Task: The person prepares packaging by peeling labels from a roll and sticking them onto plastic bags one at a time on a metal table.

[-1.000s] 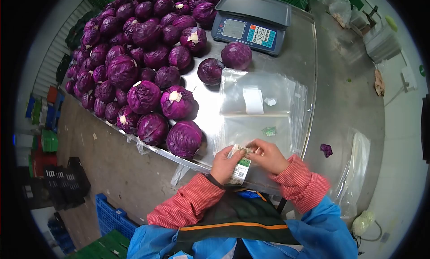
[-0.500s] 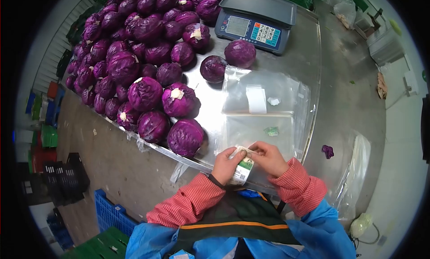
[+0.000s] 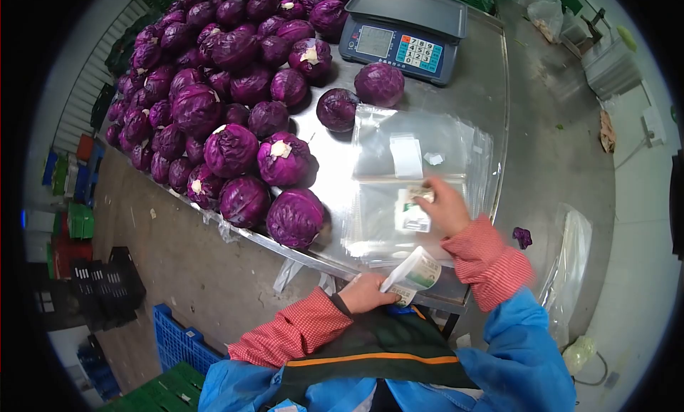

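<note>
My left hand (image 3: 365, 292) is closed on a curling strip of printed labels (image 3: 422, 272) at the table's front edge. Between the thumb and fingers of my right hand (image 3: 447, 207) is a single white-and-green label (image 3: 412, 214), held over the front part of a stack of clear plastic bags (image 3: 369, 216). Whether this label touches the bag cannot be made out. A white paper slip (image 3: 406, 157) and a small scrap (image 3: 433, 158) lie on the back part of the stack.
Red cabbages (image 3: 197, 108) are heaped across the left of the metal table (image 3: 484, 77). Two single cabbages, one the nearer (image 3: 337, 110), sit behind the bags. A digital scale (image 3: 402, 38) stands at the back. A blue pallet (image 3: 178, 344) is on the floor.
My hands have separated. My right hand has moved up and forward over the bags with one label, while my left hand keeps the strip, now fanned out, slightly lower.
</note>
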A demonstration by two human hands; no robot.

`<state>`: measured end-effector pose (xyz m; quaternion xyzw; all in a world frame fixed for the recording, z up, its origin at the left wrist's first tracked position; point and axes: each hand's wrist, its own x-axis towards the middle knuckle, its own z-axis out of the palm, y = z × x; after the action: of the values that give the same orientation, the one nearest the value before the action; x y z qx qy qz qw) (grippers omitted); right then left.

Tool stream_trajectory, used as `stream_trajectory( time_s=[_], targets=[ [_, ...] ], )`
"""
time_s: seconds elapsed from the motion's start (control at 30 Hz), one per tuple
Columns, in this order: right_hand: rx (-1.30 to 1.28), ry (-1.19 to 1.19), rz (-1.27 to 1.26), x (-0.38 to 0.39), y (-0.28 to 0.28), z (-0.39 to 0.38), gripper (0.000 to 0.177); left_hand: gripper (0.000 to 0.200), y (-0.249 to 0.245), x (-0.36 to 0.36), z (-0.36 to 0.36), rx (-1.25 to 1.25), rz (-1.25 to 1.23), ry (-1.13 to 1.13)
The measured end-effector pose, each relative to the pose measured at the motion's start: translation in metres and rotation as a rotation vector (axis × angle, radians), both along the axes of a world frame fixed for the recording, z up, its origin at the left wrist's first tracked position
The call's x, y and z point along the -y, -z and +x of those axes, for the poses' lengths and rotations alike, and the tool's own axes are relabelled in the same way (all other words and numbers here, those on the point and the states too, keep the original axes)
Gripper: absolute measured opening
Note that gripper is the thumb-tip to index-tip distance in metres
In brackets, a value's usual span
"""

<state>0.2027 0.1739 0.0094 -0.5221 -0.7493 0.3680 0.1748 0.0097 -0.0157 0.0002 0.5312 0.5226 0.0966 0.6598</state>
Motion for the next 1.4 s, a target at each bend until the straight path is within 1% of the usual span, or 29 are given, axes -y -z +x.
stream_trajectory(
  time_s=[0.1, 0.13, 0.17, 0.23, 0.27, 0.33, 0.37, 0.43, 0.47, 0.57, 0.67, 0.77, 0.87, 0.97, 1.07, 1.17, 1.27, 1.37, 1.4],
  targets=[
    [0.238, -0.212, 0.215, 0.004, 0.028, -0.016, 0.047, 0.043, 0.007, -0.002, -0.001, -0.09, 0.074, 0.024],
    [0.39, -0.208, 0.104, 0.006, 0.014, -0.025, 0.053, 0.042, 0.002, -0.004, -0.003, -0.111, 0.094, 0.015],
    [0.443, -0.196, 0.096, 0.006, -0.002, -0.028, 0.053, 0.041, -0.003, -0.006, -0.004, -0.134, 0.114, 0.006],
    [0.548, -0.174, 0.072, 0.01, -0.025, -0.03, 0.053, 0.033, -0.007, -0.003, -0.007, -0.133, 0.268, -0.054],
    [0.51, -0.207, 0.096, 0.017, -0.025, -0.025, 0.051, 0.031, -0.01, -0.002, -0.007, -0.131, 0.345, -0.083],
    [0.436, -0.273, 0.146, 0.038, -0.023, -0.006, 0.047, 0.025, -0.024, -0.005, -0.008, -0.19, 0.47, -0.023],
    [0.418, -0.351, 0.19, 0.044, -0.013, 0.004, 0.044, 0.022, -0.028, -0.007, -0.009, -0.219, 0.532, 0.007],
    [0.381, -0.503, 0.28, 0.049, 0.018, 0.017, 0.038, 0.017, -0.019, -0.01, -0.009, -0.189, 0.689, 0.053],
    [0.321, -0.448, 0.331, 0.05, 0.032, 0.02, 0.034, 0.016, -0.016, -0.011, -0.008, -0.175, 0.768, 0.075],
    [0.281, -0.39, 0.263, 0.043, 0.043, 0.021, 0.03, 0.018, -0.019, -0.018, -0.003, -0.125, 0.85, 0.082],
    [0.263, -0.436, 0.356, 0.045, 0.016, 0.016, 0.024, 0.021, -0.017, -0.018, -0.001, -0.097, 0.89, 0.078],
    [0.251, -0.406, 0.36, 0.046, 0.029, 0.017, 0.022, 0.022, -0.013, -0.017, -0.003, -0.068, 0.917, 0.043],
    [0.174, -0.359, 0.195, 0.04, 0.034, 0.02, 0.021, 0.023, -0.013, -0.016, -0.003, -0.06, 0.933, 0.012],
    [0.027, -0.341, -0.127, 0.021, 0.017, 0.023, 0.022, 0.026, -0.017, -0.018, 0.0, -0.022, 1.017, 0.002],
    [0.156, -0.472, -0.145, -0.011, -0.006, 0.019, 0.025, 0.029, -0.027, -0.021, 0.004, -0.011, 1.14, 0.009],
    [0.18, -0.492, -0.203, -0.025, 0.0, 0.013, 0.027, 0.03, -0.035, -0.022, 0.003, 0.001, 1.177, 0.019],
    [0.104, -0.39, -0.208, -0.017, 0.037, 0.023, 0.028, 0.03, -0.029, -0.017, -0.003, -0.007, 1.172, 0.009],
    [0.079, -0.33, -0.155, -0.009, 0.042, 0.024, 0.029, 0.03, -0.023, -0.006, -0.005, 0.029, 1.105, 0.051],
    [0.111, -0.335, -0.135, -0.007, 0.043, 0.025, 0.028, 0.031, -0.024, -0.006, -0.005, 0.04, 1.105, 0.071]
  ],
)
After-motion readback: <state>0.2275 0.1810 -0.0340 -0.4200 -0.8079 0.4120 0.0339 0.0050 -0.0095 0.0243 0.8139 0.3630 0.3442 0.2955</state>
